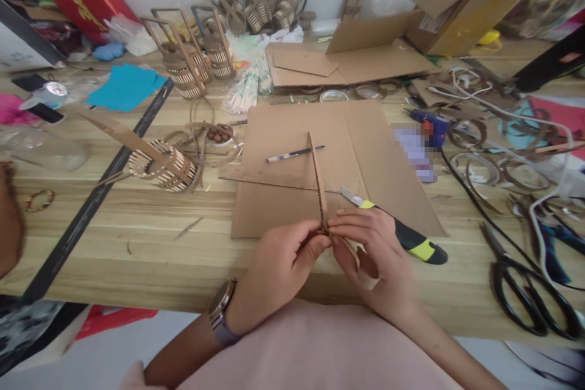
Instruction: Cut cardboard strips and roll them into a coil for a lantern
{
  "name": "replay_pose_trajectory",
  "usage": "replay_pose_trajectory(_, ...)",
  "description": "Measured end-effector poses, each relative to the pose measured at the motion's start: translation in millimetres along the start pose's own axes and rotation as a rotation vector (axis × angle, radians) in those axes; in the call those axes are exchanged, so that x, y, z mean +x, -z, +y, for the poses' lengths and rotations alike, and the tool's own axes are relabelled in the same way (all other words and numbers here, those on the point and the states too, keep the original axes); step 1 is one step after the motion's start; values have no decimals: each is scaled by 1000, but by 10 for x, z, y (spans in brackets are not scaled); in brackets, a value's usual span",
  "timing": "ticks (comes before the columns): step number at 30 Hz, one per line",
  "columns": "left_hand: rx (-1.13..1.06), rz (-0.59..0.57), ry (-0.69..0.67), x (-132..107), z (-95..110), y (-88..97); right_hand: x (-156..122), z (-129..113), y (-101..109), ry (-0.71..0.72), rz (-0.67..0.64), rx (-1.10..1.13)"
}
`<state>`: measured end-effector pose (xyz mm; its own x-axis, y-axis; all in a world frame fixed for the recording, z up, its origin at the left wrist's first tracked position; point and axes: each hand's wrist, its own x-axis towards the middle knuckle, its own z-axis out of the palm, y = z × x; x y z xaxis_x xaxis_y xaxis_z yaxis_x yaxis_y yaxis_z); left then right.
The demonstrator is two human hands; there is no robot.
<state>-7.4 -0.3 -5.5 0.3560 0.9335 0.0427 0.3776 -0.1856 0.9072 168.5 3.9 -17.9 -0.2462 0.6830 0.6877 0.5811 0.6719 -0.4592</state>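
Note:
A narrow cardboard strip stands on edge, pointing away from me, its near end pinched between the fingertips of both hands. My left hand, with a watch on its wrist, closes on that end from the left. From the right, my right hand grips the same end, fingers bent. Beneath the strip lies a large cardboard sheet. A utility knife with its blade out rests beside and partly under my right hand. Farther up the sheet lies a pen.
A small slatted basket stands left, near a bowl of brown nuts. Several similar baskets stand at the back. To the right are black-handled scissors, a blue glue gun, cables and coiled strips. Another person's arm shows at far left.

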Motion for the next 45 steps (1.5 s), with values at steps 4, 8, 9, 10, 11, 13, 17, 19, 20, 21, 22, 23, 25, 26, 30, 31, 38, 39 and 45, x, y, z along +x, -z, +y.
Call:
replay_pose_trajectory(4,-1,1,23,-2,-11,-11,-34,34,-40,33,21,-17)
replay_pose_trajectory(8,2,-18,-17,14,-1,-20,-78,60,-56,46,8,-63)
replay_pose_trajectory(9,14,-15,-26,18,3,-24,-85,62,-53,48,2,-66)
replay_pose_trajectory(10,30,-12,-32,21,8,-30,-90,61,-47,46,-1,-63)
replay_pose_trajectory(11,48,-6,-36,22,12,-37,-93,58,-42,40,-1,-55)
replay_pose_trajectory(13,75,0,-42,23,19,-53,-97,49,-31,20,5,-31)
replay_pose_trajectory(17,101,-1,-74,20,34,-77,-104,29,-32,-16,22,-3)
replay_pose_trajectory(19,130,5,-101,19,37,-80,-110,26,-51,-43,45,10)
replay_pose_trajectory(20,142,9,-116,19,35,-79,-115,26,-65,-68,56,29)
replay_pose_trajectory(21,147,12,-132,19,29,-78,-121,28,-81,-103,69,63)
replay_pose_trajectory(22,146,12,-150,21,21,-76,-127,30,-95,-147,81,110)
replay_pose_trajectory(23,141,8,-170,23,11,-73,-134,33,-106,-195,91,160)
replay_pose_trajectory(25,134,0,-202,33,-10,-68,-142,41,-113,-265,106,235)
replay_pose_trajectory(26,133,-1,-205,40,-17,-66,-144,44,-107,-270,108,240)
replay_pose_trajectory(30,80,2,-129,70,-17,-59,-134,62,-55,-129,63,100)
replay_pose_trajectory(31,75,3,-105,74,-14,-58,-133,70,-46,-97,48,66)
replay_pose_trajectory(38,100,-4,-17,78,-31,-76,-171,125,-62,-77,-6,-25)
replay_pose_trajectory(39,106,-4,-17,78,-31,-81,-175,126,-60,-67,-13,-25)
replay_pose_trajectory(45,148,-4,-43,75,-4,-110,-160,100,-51,-32,1,-22)
